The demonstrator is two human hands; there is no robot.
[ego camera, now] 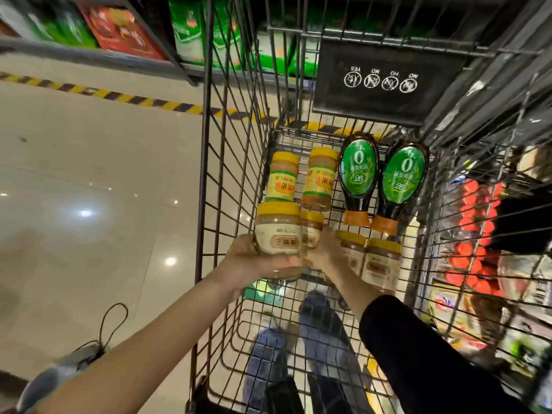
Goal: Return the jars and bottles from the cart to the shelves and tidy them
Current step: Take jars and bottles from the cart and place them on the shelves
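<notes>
I look down into a black wire cart [206,162]. My left hand [248,261] grips a yellow-lidded jar of pale paste [279,234], lifted above the cart floor. Beside it my right hand [324,249] is curled round a second jar of the same kind [312,228], low in the cart. Two more such jars [382,264] lie to the right of that hand. Two jars with yellow labels [282,180] lie farther in, and next to them two dark sauce bottles with green labels [358,174] lie caps toward me.
The cart's folded child seat panel [385,76] is at the far end. Shelves with green and red packs [119,28] run at the upper left, above a striped floor line. Shelves with red-capped goods [475,234] stand close on the right. Pale tiled floor [89,189] lies left.
</notes>
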